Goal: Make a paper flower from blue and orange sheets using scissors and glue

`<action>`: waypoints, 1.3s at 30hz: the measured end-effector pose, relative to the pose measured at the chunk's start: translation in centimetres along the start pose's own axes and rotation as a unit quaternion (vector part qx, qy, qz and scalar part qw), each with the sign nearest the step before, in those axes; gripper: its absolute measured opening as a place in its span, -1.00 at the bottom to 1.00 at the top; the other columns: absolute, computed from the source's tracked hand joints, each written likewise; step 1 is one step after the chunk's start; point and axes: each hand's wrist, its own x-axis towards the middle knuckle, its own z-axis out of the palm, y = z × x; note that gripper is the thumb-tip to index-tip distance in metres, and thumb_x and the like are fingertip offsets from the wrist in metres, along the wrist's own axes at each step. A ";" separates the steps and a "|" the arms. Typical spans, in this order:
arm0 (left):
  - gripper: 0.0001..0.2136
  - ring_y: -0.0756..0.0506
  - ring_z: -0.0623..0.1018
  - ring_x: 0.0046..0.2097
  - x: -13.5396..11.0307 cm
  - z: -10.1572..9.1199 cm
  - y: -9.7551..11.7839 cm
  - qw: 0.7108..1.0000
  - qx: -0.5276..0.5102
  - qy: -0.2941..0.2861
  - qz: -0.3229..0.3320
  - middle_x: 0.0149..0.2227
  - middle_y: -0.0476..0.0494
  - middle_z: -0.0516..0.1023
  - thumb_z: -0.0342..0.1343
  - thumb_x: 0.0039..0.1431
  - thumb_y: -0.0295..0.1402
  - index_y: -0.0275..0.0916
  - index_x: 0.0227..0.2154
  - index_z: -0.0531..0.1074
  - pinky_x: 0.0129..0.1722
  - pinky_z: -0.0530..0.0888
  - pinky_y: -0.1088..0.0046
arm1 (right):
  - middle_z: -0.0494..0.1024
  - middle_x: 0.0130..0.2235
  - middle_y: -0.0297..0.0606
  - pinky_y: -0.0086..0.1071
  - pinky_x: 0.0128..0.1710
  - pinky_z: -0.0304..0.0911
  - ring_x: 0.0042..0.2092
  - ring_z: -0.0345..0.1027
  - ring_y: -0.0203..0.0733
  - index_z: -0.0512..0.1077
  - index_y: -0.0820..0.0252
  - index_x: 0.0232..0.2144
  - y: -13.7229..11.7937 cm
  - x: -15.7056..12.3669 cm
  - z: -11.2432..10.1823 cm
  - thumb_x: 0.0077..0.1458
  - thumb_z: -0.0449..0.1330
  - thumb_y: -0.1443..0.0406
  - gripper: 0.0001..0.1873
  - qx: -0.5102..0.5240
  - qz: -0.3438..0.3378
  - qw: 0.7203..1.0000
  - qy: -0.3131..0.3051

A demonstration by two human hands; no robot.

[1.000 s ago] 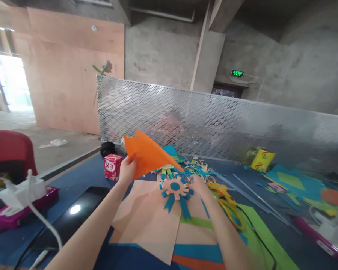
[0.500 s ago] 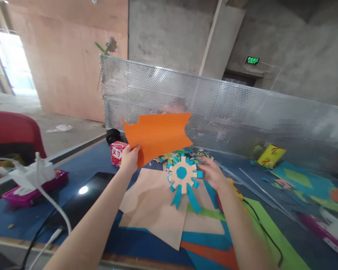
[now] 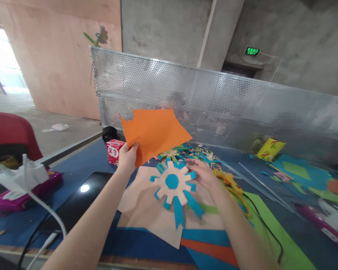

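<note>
My left hand [image 3: 127, 159] pinches the lower left corner of an orange sheet of paper [image 3: 154, 133], lifted above the table. The sheet has curved cut-outs along its edges. Under its right side floats a paper rosette [image 3: 171, 182], beige and blue with a blue round centre and two blue ribbon tails. My right hand [image 3: 202, 173] holds the rosette at its right edge; the fingertips are partly hidden behind it. Beneath lie beige paper sheets [image 3: 146, 210]. Beside my right wrist lies a yellow glue gun [image 3: 228, 178] with a black cord.
Paper scraps [image 3: 197, 153] are heaped behind the rosette. A red box [image 3: 114, 152] and a black tablet-like slab [image 3: 76, 198] lie to the left, near a purple tissue box [image 3: 25, 191]. A perforated metal screen [image 3: 228, 108] borders the table's back. Green paper [image 3: 281, 228] lies right.
The rosette has moved left and slightly down with my right hand, and has turned so its tails point differently. The orange sheet has tilted in my left hand. The camera view has shifted a little.
</note>
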 end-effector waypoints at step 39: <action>-0.85 -0.10 0.53 -0.25 0.0 0.1 -1.1 0.999 -0.027 0.010 0.034 -0.32 -0.09 0.54 0.14 -0.17 -0.41 -0.25 -0.43 0.41 -0.12 0.40 0.30 | 0.52 -0.41 -0.11 -0.42 -0.52 0.12 -0.38 0.41 -0.09 0.44 0.22 -0.45 -2.6 -6.8 -8.9 -0.16 0.18 0.26 -0.84 -0.577 0.141 0.802 0.060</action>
